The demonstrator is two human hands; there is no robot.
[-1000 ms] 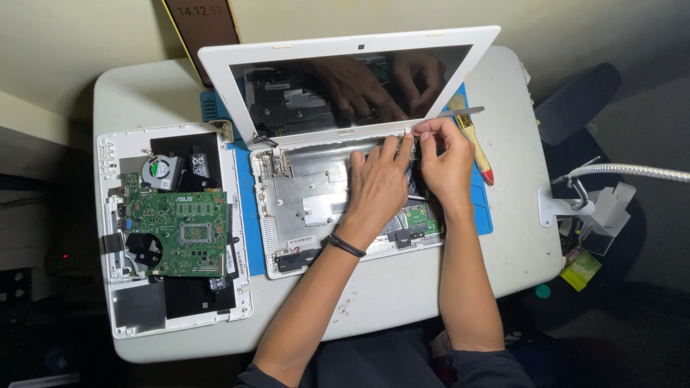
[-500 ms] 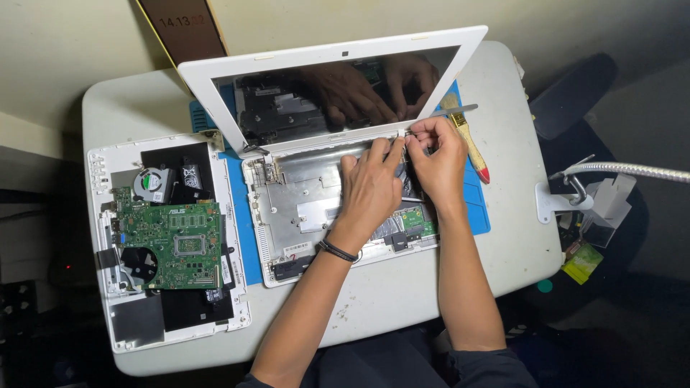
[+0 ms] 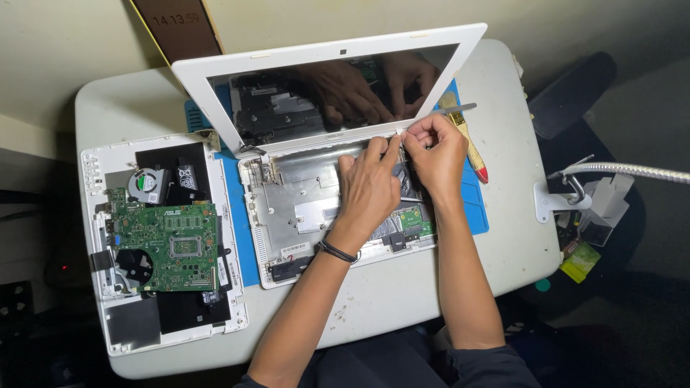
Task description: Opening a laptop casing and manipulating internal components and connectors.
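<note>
A white laptop with its internals exposed [image 3: 302, 208] lies open on a blue mat, its screen [image 3: 323, 93] tilted up and mirroring both hands. My left hand [image 3: 370, 187] rests on the metal base plate, fingers reaching to the hinge area at the right rear. My right hand [image 3: 435, 154] is curled beside it, pinching a small part at that same hinge; what sits between the fingertips is too small to make out. A black band circles my left wrist.
A second opened white laptop base [image 3: 162, 244] with a green circuit board and a fan sits at the left. A yellow-handled brush with a red tip [image 3: 467, 140] lies right of the screen. A flexible lamp arm [image 3: 618, 171] is clamped at the table's right edge.
The view has drifted slightly. Both hands have stayed at the right hinge with only small finger movements.
</note>
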